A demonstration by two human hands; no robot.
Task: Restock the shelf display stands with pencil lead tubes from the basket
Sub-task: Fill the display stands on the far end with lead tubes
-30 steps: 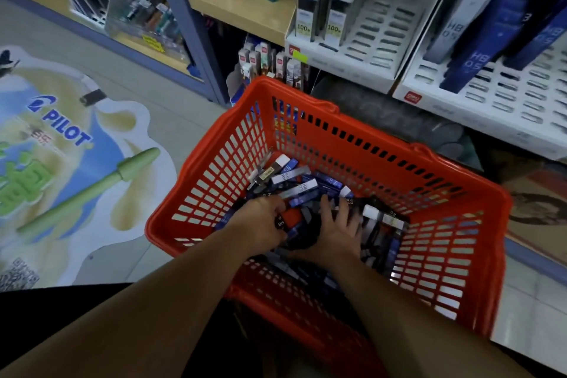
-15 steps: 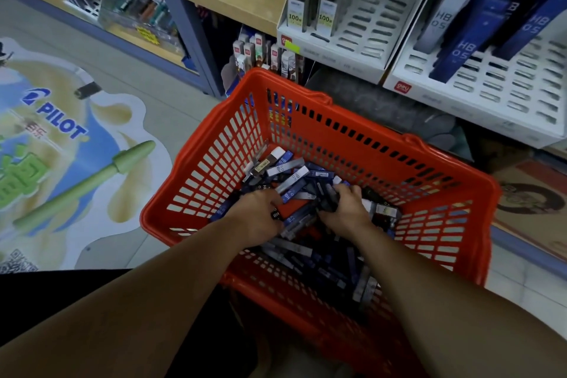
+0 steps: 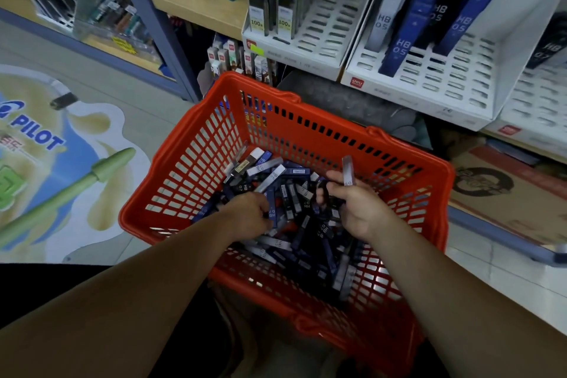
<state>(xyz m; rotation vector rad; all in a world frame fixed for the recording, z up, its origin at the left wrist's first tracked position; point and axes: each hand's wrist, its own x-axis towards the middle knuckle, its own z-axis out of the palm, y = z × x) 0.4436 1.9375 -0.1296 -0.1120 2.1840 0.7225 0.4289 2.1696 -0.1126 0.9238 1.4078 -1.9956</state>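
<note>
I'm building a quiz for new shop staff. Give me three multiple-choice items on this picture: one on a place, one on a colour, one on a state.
1. Where is the left hand? A on a shelf; B inside the basket, among the lead tubes; C on the floor.
2. What colour is the basket? A blue; B green; C red.
3. What is the right hand doing? A hanging empty; B pinching a grey tube above the pile; C pressing a display stand.
Key: 1 B, its fingers reach down into the pile; 2 C, the mesh walls are red; 3 B, the tube stands up from its fingers.
</note>
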